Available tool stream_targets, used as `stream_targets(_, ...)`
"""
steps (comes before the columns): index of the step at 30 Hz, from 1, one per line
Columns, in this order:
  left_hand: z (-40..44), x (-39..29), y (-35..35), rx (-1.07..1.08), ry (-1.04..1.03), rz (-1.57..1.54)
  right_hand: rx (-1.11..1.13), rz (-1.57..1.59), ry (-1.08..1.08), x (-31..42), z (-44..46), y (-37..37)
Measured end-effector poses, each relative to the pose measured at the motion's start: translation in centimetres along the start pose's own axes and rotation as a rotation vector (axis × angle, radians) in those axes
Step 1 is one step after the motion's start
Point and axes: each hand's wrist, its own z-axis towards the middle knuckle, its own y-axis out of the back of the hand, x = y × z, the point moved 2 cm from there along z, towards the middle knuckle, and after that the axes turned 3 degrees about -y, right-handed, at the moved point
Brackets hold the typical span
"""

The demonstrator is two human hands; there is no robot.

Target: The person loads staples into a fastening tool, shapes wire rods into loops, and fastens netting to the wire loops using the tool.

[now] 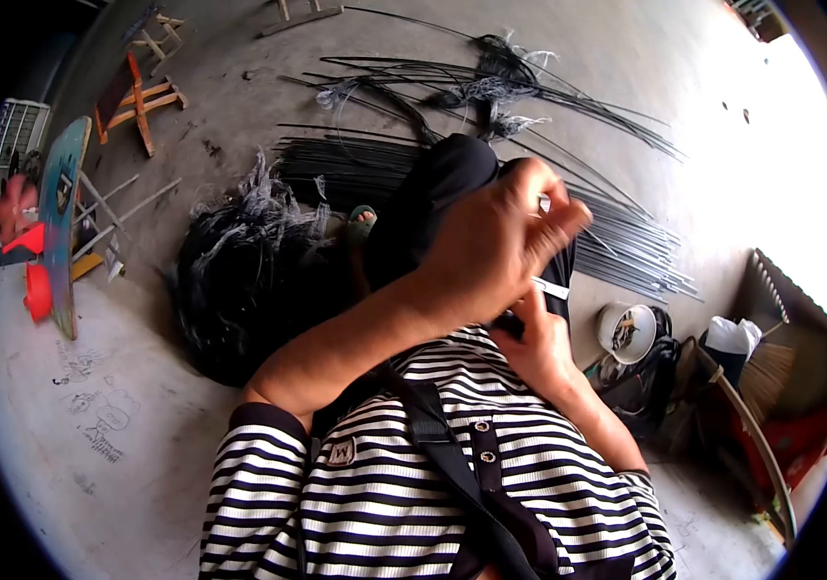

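My left hand is raised over my lap, its fingers curled together and slightly blurred. A small shiny piece shows between the fingers, too little of it visible to name. Just below, my right hand is held close to my belly with thumb and fingers bent inward; what it grips, if anything, is hidden. A short white strip lies right above the right fingertips, against my dark trousers. Whether the right hand touches it I cannot tell.
Long dark rods lie in rows on the floor ahead, with tangled clear strands among them. A dark heap of netting is at my left. On the right stand a white bucket and a broom. A wooden stool is farther off.
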Motion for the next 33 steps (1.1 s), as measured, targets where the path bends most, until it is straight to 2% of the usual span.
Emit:
stream_targets(2,-0.5,0.0,-0.4,-0.103,-0.254,-0.131,0.077,0.021,0.021,0.0,-0.1,2.1)
stream_targets(3,-0.6,1.5,0.7,0.016,-0.187,-0.185,0.078,0.057,0.066,0.0,-0.4,3.1)
stream_targets(4,-0.7,3.1,1.5,-0.074,-0.139,-0.283,0.059,-0.012,0.125,0.9,-0.8,3.9)
stream_targets(6,-1.0,9.0,4.4,-0.290,0.181,-0.393,0.221,-0.238,0.117,2.1,-1.5,5.5)
stream_targets(7,-1.3,13.5,6.1,-0.386,0.295,-0.331,0.318,-0.321,0.109,2.2,-1.8,5.4)
stream_targets(8,-1.8,18.0,7.8,-0.409,0.401,-0.260,0.412,-0.409,0.103,2.2,-1.9,5.3)
stream_targets(9,-2.4,21.5,9.2,-0.403,0.526,-0.162,0.562,-0.523,-0.029,1.7,-1.5,4.7)
stream_targets(10,-3.2,24.6,10.3,-0.395,0.654,-0.062,0.584,-0.501,-0.007,0.6,-1.3,4.0)
stream_targets(12,-4.7,30.7,11.1,-0.284,0.682,0.124,0.610,-0.458,-0.053,0.0,-0.7,4.2)
stream_targets(13,-5.6,35.0,10.9,-0.203,0.619,0.246,0.601,-0.407,0.003,0.2,-0.2,4.7)
stream_targets(14,-5.4,36.4,10.4,-0.077,0.538,0.428,0.565,-0.371,0.097,0.9,0.6,5.4)
stream_targets(15,-5.2,37.7,10.0,0.029,0.442,0.611,0.545,-0.268,0.057,1.2,1.6,6.5)
stream_targets(16,-4.7,38.5,9.4,0.156,0.527,0.603,0.523,-0.162,0.018,1.2,2.5,7.5)
stream_targets(18,-3.7,40.3,8.2,0.225,0.503,0.634,0.191,0.139,-0.130,-0.3,3.6,9.0)
stream_targets(20,-2.5,42.1,7.0,0.255,0.547,0.666,0.086,0.124,-0.123,-0.5,5.1,10.1)
stream_targets(23,-2.1,47.2,4.7,0.239,0.493,0.814,0.041,0.112,-0.151,-2.4,5.7,9.9)
stream_targets(27,0.3,47.0,3.8,0.519,0.633,0.811,0.029,0.215,-0.254,-3.7,6.9,9.9)
stream_targets(30,-1.0,48.5,3.8,0.465,0.733,0.582,-0.001,0.261,-0.272,-4.5,8.0,9.9)
stream_targets(31,0.8,44.0,4.4,0.493,0.752,0.682,-0.017,0.267,-0.266,-4.7,8.3,9.9)
stream_targets(33,0.5,45.9,4.6,0.245,0.507,0.733,-0.036,0.240,-0.256,-4.5,8.9,9.9)
